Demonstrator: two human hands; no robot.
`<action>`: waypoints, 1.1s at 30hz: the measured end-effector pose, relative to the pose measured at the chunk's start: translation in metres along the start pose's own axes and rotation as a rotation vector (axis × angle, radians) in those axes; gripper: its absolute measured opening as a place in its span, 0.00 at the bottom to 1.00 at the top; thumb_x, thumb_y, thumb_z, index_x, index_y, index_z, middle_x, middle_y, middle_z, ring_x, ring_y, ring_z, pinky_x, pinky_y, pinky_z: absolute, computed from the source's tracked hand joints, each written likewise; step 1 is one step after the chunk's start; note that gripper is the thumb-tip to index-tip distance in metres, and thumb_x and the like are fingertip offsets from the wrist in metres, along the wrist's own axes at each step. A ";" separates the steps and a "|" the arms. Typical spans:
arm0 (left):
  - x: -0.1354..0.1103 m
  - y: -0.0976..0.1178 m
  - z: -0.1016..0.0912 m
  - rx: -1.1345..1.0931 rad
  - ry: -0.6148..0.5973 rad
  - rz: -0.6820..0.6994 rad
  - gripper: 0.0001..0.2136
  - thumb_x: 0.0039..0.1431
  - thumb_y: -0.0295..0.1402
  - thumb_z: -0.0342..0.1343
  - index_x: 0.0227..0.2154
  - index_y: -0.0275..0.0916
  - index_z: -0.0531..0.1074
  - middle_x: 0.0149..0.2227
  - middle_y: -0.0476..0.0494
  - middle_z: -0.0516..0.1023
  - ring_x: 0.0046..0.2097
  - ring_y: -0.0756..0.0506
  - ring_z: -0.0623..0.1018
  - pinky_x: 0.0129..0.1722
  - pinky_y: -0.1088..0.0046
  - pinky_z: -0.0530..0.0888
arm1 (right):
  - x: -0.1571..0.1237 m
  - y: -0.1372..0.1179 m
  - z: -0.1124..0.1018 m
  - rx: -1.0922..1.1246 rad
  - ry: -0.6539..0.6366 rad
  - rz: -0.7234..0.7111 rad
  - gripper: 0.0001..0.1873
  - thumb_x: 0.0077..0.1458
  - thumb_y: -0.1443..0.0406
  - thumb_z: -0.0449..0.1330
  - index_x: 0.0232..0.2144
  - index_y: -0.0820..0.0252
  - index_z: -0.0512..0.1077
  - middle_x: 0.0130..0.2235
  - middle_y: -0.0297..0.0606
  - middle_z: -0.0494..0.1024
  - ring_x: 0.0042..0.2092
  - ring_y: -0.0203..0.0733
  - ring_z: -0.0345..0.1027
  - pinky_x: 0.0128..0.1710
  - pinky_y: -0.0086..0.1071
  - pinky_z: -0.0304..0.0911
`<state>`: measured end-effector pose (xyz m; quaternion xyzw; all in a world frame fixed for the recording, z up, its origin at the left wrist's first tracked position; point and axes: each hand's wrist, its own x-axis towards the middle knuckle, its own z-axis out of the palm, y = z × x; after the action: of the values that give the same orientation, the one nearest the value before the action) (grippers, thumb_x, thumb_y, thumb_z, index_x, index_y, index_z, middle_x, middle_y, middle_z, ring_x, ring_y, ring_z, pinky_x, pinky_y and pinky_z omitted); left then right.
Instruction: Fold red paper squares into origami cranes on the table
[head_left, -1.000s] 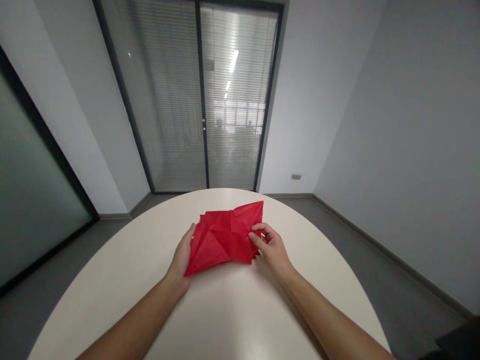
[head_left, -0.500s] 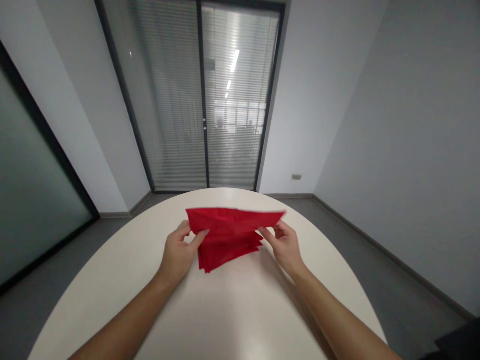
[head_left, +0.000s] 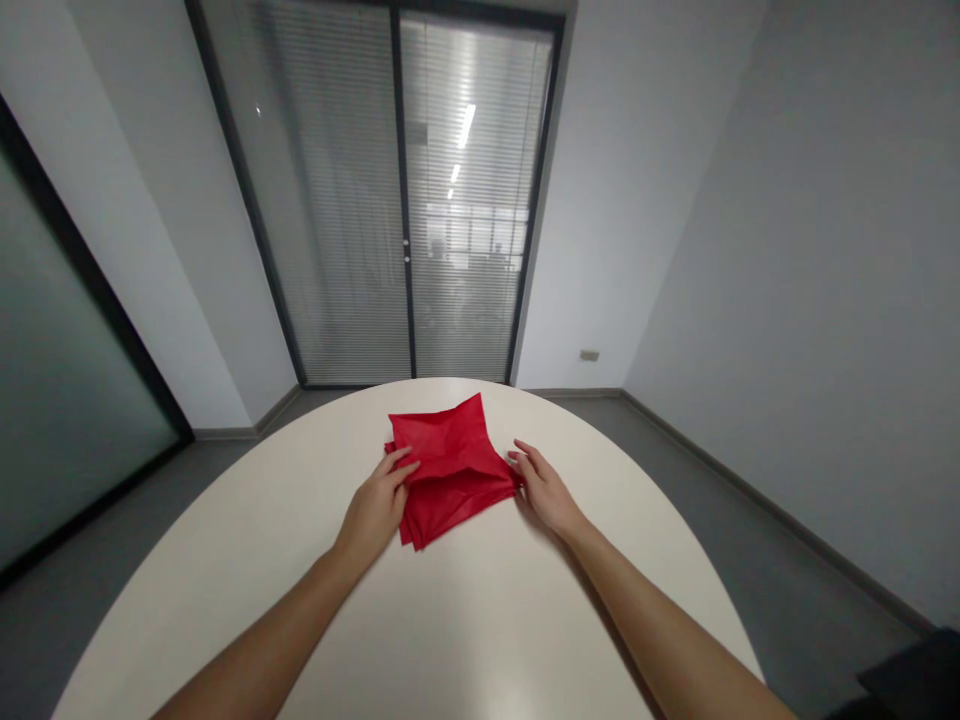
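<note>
A thin red sheet (head_left: 442, 437), cloth or paper I cannot tell, lies loosely on top of a small stack of red sheets (head_left: 446, 515). Its far edge stands up in a point, and a fold runs across its middle. My left hand (head_left: 379, 500) is at the left side, fingers spread and resting on the top sheet; its thumb is partly hidden. At the stack's right corner is my right hand (head_left: 551, 495), its fingers apart and touching or nearly touching the red edge. The sheets underneath are slightly fanned at the near left corner.
The stack rests on a round white table (head_left: 480, 620). Beyond it stands a glass partition with blinds (head_left: 469, 300) in a dark frame. A grey wall (head_left: 810, 300) is on the right, and a dark object (head_left: 915, 675) shows at the lower right.
The top red sheet was stretched between both hands above the stack; now it has dropped onto it. Both hands have loosened, and the right hand has moved left and slightly down.
</note>
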<state>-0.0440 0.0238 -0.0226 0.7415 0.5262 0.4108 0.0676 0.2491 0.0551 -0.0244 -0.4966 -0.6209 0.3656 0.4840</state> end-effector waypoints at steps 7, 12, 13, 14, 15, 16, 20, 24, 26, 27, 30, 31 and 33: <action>-0.007 0.009 -0.002 0.053 -0.239 -0.034 0.23 0.59 0.23 0.43 0.49 0.40 0.79 0.61 0.41 0.72 0.60 0.42 0.74 0.64 0.59 0.67 | -0.004 -0.004 -0.003 -0.184 -0.076 -0.016 0.19 0.60 0.56 0.58 0.51 0.56 0.71 0.40 0.39 0.81 0.37 0.43 0.75 0.39 0.37 0.70; -0.004 0.023 -0.012 0.009 -0.238 -0.046 0.17 0.61 0.27 0.43 0.35 0.39 0.80 0.46 0.40 0.82 0.50 0.42 0.79 0.57 0.60 0.72 | -0.006 -0.007 -0.004 -0.333 -0.112 -0.102 0.21 0.58 0.65 0.56 0.54 0.56 0.71 0.42 0.40 0.80 0.41 0.44 0.75 0.45 0.40 0.70; -0.003 0.026 -0.013 0.006 -0.218 -0.049 0.17 0.63 0.29 0.42 0.32 0.39 0.79 0.42 0.40 0.82 0.46 0.42 0.79 0.52 0.60 0.73 | -0.008 -0.009 -0.004 -0.377 -0.104 -0.145 0.24 0.57 0.67 0.56 0.57 0.57 0.70 0.47 0.43 0.79 0.46 0.46 0.74 0.49 0.42 0.69; -0.003 0.028 -0.014 0.014 -0.208 -0.050 0.17 0.65 0.31 0.42 0.30 0.39 0.77 0.38 0.40 0.81 0.42 0.42 0.79 0.48 0.61 0.74 | -0.009 -0.013 -0.003 -0.430 -0.100 -0.200 0.27 0.55 0.69 0.55 0.58 0.57 0.69 0.54 0.45 0.76 0.53 0.48 0.71 0.55 0.44 0.66; -0.002 0.030 -0.015 0.023 -0.199 -0.045 0.17 0.66 0.34 0.44 0.29 0.39 0.76 0.35 0.40 0.80 0.40 0.42 0.79 0.46 0.61 0.74 | -0.011 -0.017 -0.001 -0.486 -0.103 -0.251 0.30 0.54 0.71 0.55 0.60 0.58 0.69 0.60 0.47 0.71 0.59 0.50 0.66 0.60 0.47 0.61; -0.002 0.030 -0.014 0.033 -0.196 -0.031 0.15 0.65 0.35 0.45 0.29 0.39 0.75 0.34 0.41 0.79 0.40 0.41 0.78 0.45 0.61 0.74 | -0.013 -0.021 0.000 -0.537 -0.115 -0.294 0.32 0.52 0.73 0.54 0.61 0.58 0.69 0.64 0.48 0.66 0.64 0.51 0.60 0.64 0.48 0.56; -0.005 0.030 -0.012 0.078 -0.215 0.015 0.05 0.59 0.33 0.55 0.32 0.39 0.74 0.38 0.40 0.77 0.45 0.40 0.76 0.49 0.60 0.73 | -0.022 -0.037 0.009 -0.672 -0.220 -0.410 0.28 0.55 0.74 0.52 0.57 0.57 0.73 0.66 0.45 0.64 0.67 0.52 0.55 0.66 0.50 0.52; -0.009 0.028 -0.009 0.122 -0.269 0.036 0.15 0.58 0.33 0.57 0.48 0.38 0.76 0.52 0.35 0.74 0.56 0.37 0.73 0.58 0.56 0.70 | -0.027 -0.047 0.014 -0.768 -0.153 -0.335 0.14 0.63 0.63 0.53 0.41 0.59 0.79 0.63 0.49 0.69 0.62 0.57 0.62 0.60 0.53 0.60; -0.010 0.026 -0.009 0.159 -0.306 0.039 0.21 0.59 0.34 0.56 0.56 0.40 0.73 0.61 0.34 0.68 0.64 0.35 0.65 0.64 0.52 0.64 | -0.028 -0.053 0.017 -0.816 -0.081 -0.362 0.12 0.62 0.63 0.56 0.41 0.59 0.79 0.65 0.49 0.66 0.64 0.61 0.59 0.60 0.57 0.59; -0.011 0.026 -0.009 0.178 -0.327 0.042 0.23 0.60 0.35 0.56 0.58 0.41 0.72 0.64 0.34 0.65 0.67 0.33 0.61 0.65 0.50 0.61 | -0.029 -0.056 0.018 -0.831 -0.065 -0.405 0.12 0.61 0.64 0.57 0.43 0.59 0.78 0.66 0.49 0.64 0.65 0.61 0.56 0.61 0.58 0.57; -0.015 0.022 -0.012 0.209 -0.387 0.082 0.23 0.63 0.39 0.53 0.61 0.45 0.69 0.67 0.38 0.62 0.71 0.31 0.52 0.68 0.43 0.53 | -0.034 -0.066 0.030 -0.825 -0.144 -0.546 0.18 0.62 0.67 0.54 0.52 0.60 0.75 0.66 0.48 0.64 0.67 0.57 0.54 0.64 0.55 0.54; -0.016 0.020 -0.013 0.217 -0.402 0.097 0.23 0.64 0.40 0.52 0.62 0.46 0.68 0.68 0.39 0.62 0.72 0.32 0.51 0.68 0.42 0.51 | -0.036 -0.070 0.036 -0.810 -0.174 -0.556 0.20 0.64 0.67 0.52 0.55 0.62 0.73 0.65 0.49 0.66 0.66 0.56 0.56 0.65 0.53 0.55; -0.018 0.018 -0.015 0.248 -0.433 0.101 0.24 0.66 0.43 0.49 0.63 0.48 0.65 0.69 0.40 0.59 0.72 0.32 0.49 0.68 0.41 0.48 | -0.042 -0.078 0.051 -0.774 -0.250 -0.548 0.22 0.65 0.65 0.51 0.58 0.62 0.71 0.63 0.49 0.68 0.65 0.55 0.59 0.65 0.52 0.56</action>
<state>-0.0430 -0.0036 -0.0128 0.8401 0.5081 0.1778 0.0668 0.1812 -0.0025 0.0249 -0.4108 -0.8723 0.0240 0.2643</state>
